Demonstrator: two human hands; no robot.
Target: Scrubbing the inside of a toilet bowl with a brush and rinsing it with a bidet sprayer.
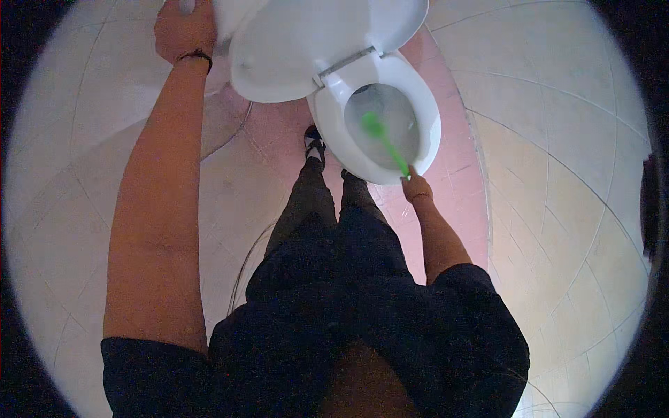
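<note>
My right hand [417, 189] grips the handle of a green toilet brush [374, 125] at the front rim of a white toilet bowl [429, 123]. The round brush head is blurred and sits over the inside of the bowl. Behind the bowl, the white toilet lid [282, 47] stands raised on its hinge. My left hand [184, 35] is at the top left beside the lid, against a white surface with fingers bent. What that hand touches is partly hidden and cut off by the picture's edge.
Pink floor tiles [454, 172] surround the toilet, and pale tiled walls [543, 136] rise at both sides. My shoe [314, 142] is close to the left side of the bowl. A dark object [649, 209] shows at the far right rim.
</note>
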